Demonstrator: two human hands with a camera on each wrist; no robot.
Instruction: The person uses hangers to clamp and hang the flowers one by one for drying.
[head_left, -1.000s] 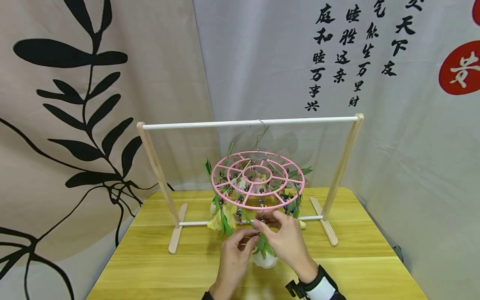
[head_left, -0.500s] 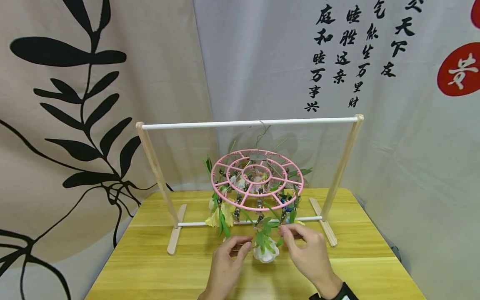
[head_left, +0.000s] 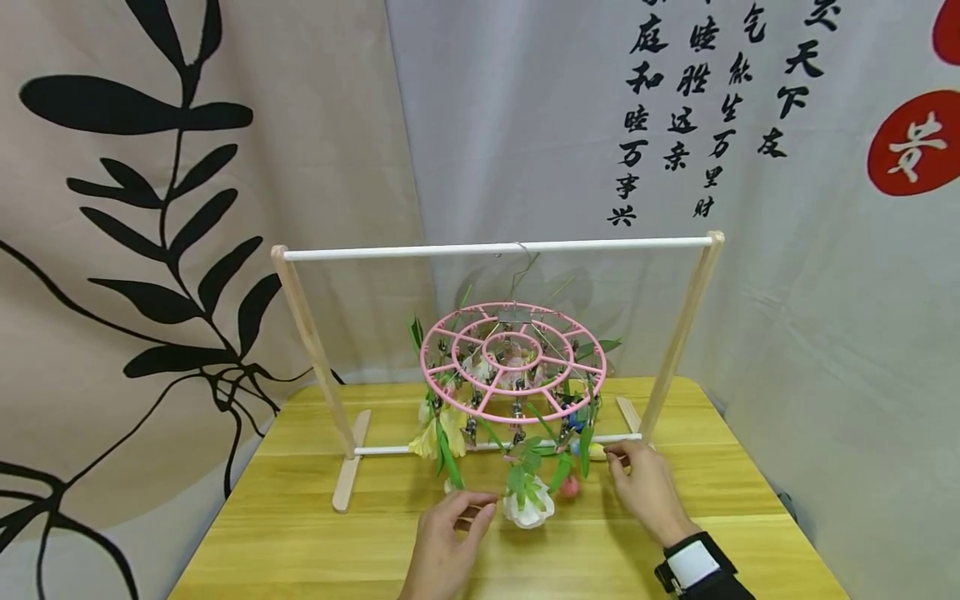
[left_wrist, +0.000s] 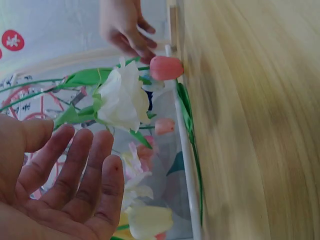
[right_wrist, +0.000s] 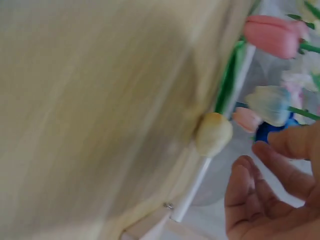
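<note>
A white artificial rose (head_left: 529,504) with green leaves hangs by its stem from the front of a round pink clip hanger (head_left: 514,421). Just left of that bloom is my left hand (head_left: 450,537), its fingers loosely bent with nothing in them; the left wrist view shows its bare palm and fingertips below the rose's stem. My right hand (head_left: 648,492) is over to the right, fingertips near a pale yellow tulip (right_wrist: 214,134) lying on the table by the white lower rod. The right wrist view shows a gap between fingers and tulip. A pink tulip (right_wrist: 272,37) hangs behind the rose.
The hanger hooks onto the white top rod (head_left: 420,251) of a wooden stand (head_left: 315,342) on the wood-grain table (head_left: 315,550). Several other flowers hang from it, including yellow blooms (head_left: 438,433) at left and a bluish-white tulip (right_wrist: 270,105). A printed curtain (head_left: 345,125) hangs behind.
Both hands worked at the rose's stem under the clip; they have since parted from it. My right hand has moved right to the yellow tulip, and my left has drawn slightly down.
</note>
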